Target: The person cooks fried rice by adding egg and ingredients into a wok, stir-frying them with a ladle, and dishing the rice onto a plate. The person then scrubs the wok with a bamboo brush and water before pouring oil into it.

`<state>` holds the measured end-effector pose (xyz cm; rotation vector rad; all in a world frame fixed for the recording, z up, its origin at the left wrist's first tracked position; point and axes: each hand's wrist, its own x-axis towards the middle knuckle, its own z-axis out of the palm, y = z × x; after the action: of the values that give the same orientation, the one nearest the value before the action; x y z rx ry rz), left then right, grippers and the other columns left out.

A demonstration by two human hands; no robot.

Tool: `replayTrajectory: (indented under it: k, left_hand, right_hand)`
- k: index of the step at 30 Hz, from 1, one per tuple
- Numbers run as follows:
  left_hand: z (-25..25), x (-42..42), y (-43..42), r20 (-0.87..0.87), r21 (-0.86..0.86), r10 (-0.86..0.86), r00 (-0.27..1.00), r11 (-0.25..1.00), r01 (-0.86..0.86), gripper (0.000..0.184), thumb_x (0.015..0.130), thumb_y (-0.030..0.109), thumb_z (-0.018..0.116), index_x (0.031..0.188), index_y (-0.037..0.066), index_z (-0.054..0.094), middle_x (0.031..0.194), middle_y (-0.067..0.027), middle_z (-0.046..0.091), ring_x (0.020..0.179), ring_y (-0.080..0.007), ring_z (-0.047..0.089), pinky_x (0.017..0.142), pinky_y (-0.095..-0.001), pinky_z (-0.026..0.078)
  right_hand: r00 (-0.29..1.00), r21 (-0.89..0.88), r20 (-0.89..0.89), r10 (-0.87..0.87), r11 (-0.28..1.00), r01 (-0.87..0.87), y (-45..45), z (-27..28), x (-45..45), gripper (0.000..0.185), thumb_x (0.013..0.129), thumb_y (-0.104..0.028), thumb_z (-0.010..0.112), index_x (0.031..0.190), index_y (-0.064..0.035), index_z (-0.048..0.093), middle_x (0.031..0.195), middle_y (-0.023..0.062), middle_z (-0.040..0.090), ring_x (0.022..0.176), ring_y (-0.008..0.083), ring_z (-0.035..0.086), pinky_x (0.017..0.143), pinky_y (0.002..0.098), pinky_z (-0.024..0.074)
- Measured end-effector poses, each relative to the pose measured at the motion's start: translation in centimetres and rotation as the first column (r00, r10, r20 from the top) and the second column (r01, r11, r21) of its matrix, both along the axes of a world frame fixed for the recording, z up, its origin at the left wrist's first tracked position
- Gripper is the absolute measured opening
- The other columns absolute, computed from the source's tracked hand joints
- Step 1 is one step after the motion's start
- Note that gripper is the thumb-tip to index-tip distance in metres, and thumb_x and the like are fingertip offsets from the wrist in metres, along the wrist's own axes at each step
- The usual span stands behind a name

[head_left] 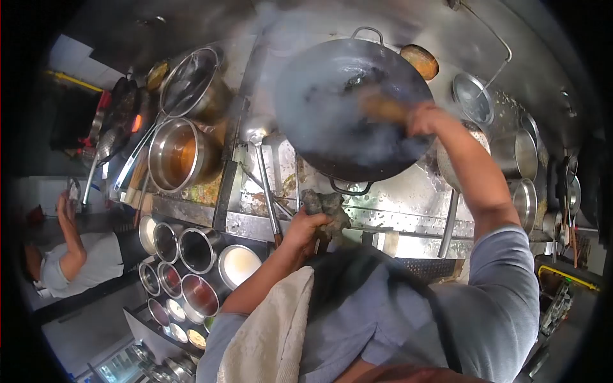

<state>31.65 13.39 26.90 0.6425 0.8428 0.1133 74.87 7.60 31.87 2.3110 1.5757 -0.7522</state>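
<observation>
A large black wok (357,163) with two loop handles sits on the steel stove, steam drifting over its inside. Over its right part, my right hand (423,119) is closed around a brown brush (386,108), blurred by motion; its far end is lost in the steam. My left hand (306,225) grips a crumpled dark grey rag (329,209) just below the wok's near handle (351,186). Between the rag and the wok handle I cannot tell whether there is contact. A ladle (263,166) lies left of the wok, its handle end close to my left forearm.
Left stand a steel pot (179,155) of orange liquid and a strainer-topped pot (191,83). Several seasoning tubs (199,292) fill the lower left. Right of the wok are a long-handled pan (449,220) and steel pots (514,155). Another person (76,255) works at far left.
</observation>
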Motion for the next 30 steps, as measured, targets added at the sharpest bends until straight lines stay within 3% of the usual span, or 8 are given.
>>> replayTrajectory:
  k: [2, 5, 12, 15, 19, 23, 27, 30]
  left_hand:
    - [0.3, -0.4, -0.2, 0.008, 0.006, 0.029, 1.0, 1.0, -0.029, 0.046, 0.08, -0.007, 0.062, 0.125, -0.002, 0.055, 0.104, -0.0153, 0.07, 0.089, -0.0279, 0.071, 0.077, -0.0398, 0.06]
    - [0.8, -0.5, -0.9, 0.013, -0.011, 0.07, 0.997, 0.998, -0.069, 0.041, 0.082, -0.006, 0.061, 0.123, -0.003, 0.056, 0.105, -0.0158, 0.069, 0.089, -0.029, 0.071, 0.077, -0.0408, 0.06]
    - [2.7, 2.2, -1.9, 0.002, -0.023, 0.122, 0.992, 0.992, -0.122, 0.034, 0.087, -0.003, 0.056, 0.12, -0.006, 0.055, 0.106, -0.0178, 0.068, 0.091, -0.0317, 0.07, 0.079, -0.0432, 0.058]
    - [1.5, 2.5, -2.1, 0.049, -0.083, 0.118, 0.992, 0.99, -0.114, 0.032, 0.088, 0.002, 0.053, 0.12, -0.006, 0.055, 0.111, -0.0203, 0.067, 0.099, -0.0331, 0.068, 0.085, -0.0437, 0.057]
    - [1.0, 3.0, -2.4, 0.072, -0.184, 0.208, 0.976, 0.964, -0.192, 0.03, 0.088, 0.008, 0.055, 0.115, -0.004, 0.055, 0.1, -0.0183, 0.063, 0.082, -0.029, 0.058, 0.071, -0.0409, 0.048]
    - [0.3, 2.8, -2.2, -0.068, -0.087, 0.117, 0.991, 0.989, -0.122, 0.027, 0.087, 0.017, 0.059, 0.108, 0.001, 0.054, 0.066, -0.0135, 0.055, 0.034, -0.0208, 0.038, 0.034, -0.0384, 0.029]
    - [-0.6, 2.7, -2.8, -0.115, 0.046, 0.09, 0.989, 0.995, -0.085, 0.027, 0.087, 0.018, 0.058, 0.108, 0.001, 0.056, 0.067, -0.0145, 0.053, 0.039, -0.0218, 0.036, 0.04, -0.0391, 0.028]
    - [2.6, 2.8, -2.7, -0.286, 0.443, -0.081, 0.955, 0.873, 0.207, 0.018, 0.086, 0.008, 0.059, 0.101, -0.003, 0.061, 0.102, -0.0164, 0.063, 0.084, -0.0267, 0.059, 0.075, -0.0376, 0.048]
  right_hand:
    - [0.706, 0.516, 0.371, -0.603, 0.766, 0.384, 0.0, 0.2, 2.6, 0.085, 0.086, -0.037, 0.071, 0.159, -0.0158, 0.035, 0.124, 0.0231, 0.068, 0.106, 0.0347, 0.069, 0.091, 0.0445, 0.0551]
    - [0.715, 0.82, 0.023, -0.699, 0.422, 0.387, 3.3, -2.3, 1.0, 0.094, 0.086, -0.036, 0.071, 0.163, -0.0146, 0.021, 0.106, 0.0235, 0.072, 0.092, 0.0319, 0.073, 0.078, 0.043, 0.0574]
    - [0.703, 0.241, -0.709, 0.055, 0.956, 0.168, 2.8, -0.4, -13.4, 0.099, 0.076, -0.042, 0.078, 0.16, -0.0161, 0.034, 0.141, 0.0226, 0.059, 0.13, 0.0349, 0.056, 0.112, 0.0392, 0.0417]
    - [0.985, -0.067, -0.168, 0.042, 0.996, -0.054, 0.8, -1.4, -3.4, 0.089, 0.081, -0.04, 0.075, 0.158, -0.0161, 0.038, 0.129, 0.0212, 0.066, 0.12, 0.0286, 0.064, 0.102, 0.0394, 0.0498]
    - [0.876, 0.219, -0.101, -0.472, 0.848, 0.483, 1.5, 5.1, -5.4, 0.09, 0.077, -0.027, 0.078, 0.158, -0.02, 0.039, 0.141, 0.0174, 0.061, 0.091, 0.0263, 0.072, 0.095, 0.0371, 0.0531]
    - [0.927, 0.468, -0.314, 0.204, 0.883, -0.036, 2.2, -0.7, -8.0, 0.091, 0.078, -0.029, 0.078, 0.159, -0.021, 0.038, 0.147, 0.0178, 0.057, 0.1, 0.0312, 0.073, 0.098, 0.0381, 0.053]
    - [0.762, 0.51, -0.018, -0.648, 0.649, 0.564, 7.6, -5.4, -3.4, 0.087, 0.088, -0.037, 0.065, 0.162, -0.0194, 0.025, 0.13, 0.0209, 0.066, 0.116, 0.0362, 0.066, 0.098, 0.044, 0.0526]
    - [0.74, 0.441, -0.262, -0.62, 0.605, 0.663, 7.4, -5.6, -6.0, 0.088, 0.085, -0.04, 0.066, 0.16, -0.018, 0.028, 0.122, 0.0232, 0.069, 0.112, 0.0371, 0.068, 0.094, 0.0448, 0.0541]
